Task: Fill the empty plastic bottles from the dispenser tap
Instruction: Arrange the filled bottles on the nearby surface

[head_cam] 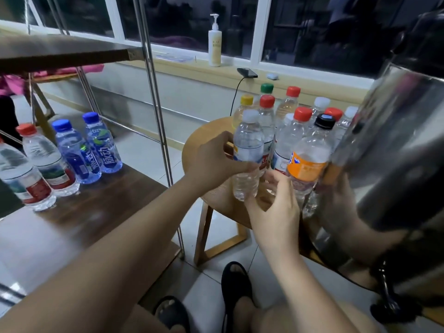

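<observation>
- Plastic bottles point(72, 150), four capped and ribbed, clear or blue-tinted, stand on the dark wooden shelf point(96, 212) at far left. I cannot judge how full they are.
- My left hand point(213, 159) is wrapped round the white-capped bottle point(247, 150), clear and thin-walled, at the front of the cluster on the round wooden stool point(192, 150).
- My right hand point(276, 212) has its fingers spread and holds nothing, just beside that bottle's base.
- Step judged: picking a bottle. The next move calls for uncapping it and carrying it right to the black tap point(384, 292) below the polished steel dispenser point(396, 152).
</observation>
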The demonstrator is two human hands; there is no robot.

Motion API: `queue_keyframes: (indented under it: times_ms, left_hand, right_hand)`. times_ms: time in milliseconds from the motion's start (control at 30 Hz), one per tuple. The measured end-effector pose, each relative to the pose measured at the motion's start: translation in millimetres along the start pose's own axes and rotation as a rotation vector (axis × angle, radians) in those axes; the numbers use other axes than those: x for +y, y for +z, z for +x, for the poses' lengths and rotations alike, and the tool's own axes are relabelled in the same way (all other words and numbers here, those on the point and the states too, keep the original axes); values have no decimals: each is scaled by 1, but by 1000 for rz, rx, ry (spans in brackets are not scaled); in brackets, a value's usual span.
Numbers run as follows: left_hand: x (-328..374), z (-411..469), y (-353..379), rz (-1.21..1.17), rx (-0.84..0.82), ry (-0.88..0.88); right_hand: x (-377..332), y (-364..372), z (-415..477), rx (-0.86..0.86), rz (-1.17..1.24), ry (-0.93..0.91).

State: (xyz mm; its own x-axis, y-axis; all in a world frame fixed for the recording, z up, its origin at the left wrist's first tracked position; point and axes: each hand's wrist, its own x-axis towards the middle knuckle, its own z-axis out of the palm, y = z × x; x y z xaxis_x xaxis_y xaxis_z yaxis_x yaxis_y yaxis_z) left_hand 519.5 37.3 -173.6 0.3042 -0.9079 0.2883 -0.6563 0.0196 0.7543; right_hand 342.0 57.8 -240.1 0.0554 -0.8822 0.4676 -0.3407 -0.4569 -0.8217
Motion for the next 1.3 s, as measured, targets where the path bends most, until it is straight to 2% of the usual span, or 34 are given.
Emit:
queue_keyframes:
  times_ms: [200, 300, 400, 533, 667, 833, 967, 1133, 1300]
  left_hand:
    - [2, -23, -20, -94, -151, 1]
    - [4, -27, -20, -97, -229, 45]
    - [7, -24, -31, -203, -337, 32]
    - [12, -13, -43, -372, -242, -26]
    - [22, 1, -37, -466, -131, -14]
    - [53, 14, -33, -410, -132, 116]
    - [87, 19, -28, -380, -206, 213]
    - [118, 25, -9, -256, -322, 342]
    - [127, 26, 3, -61, -300, 459]
  right_hand:
    - [-9, 9, 1, -134, 83, 97]
    - [-12, 8, 5, -108, 110, 97]
    - [-13, 4, 5, -76, 161, 97]
    - [-15, -3, 2, -51, 163, 100]
    - [-15, -15, -5, -103, 175, 107]
    - [-13, -31, -23, -161, 181, 89]
    - [-11, -44, -36, -194, 185, 118]
    - [-7, -53, -42, -170, 199, 126]
    - [-1, -60, -41, -141, 189, 114]
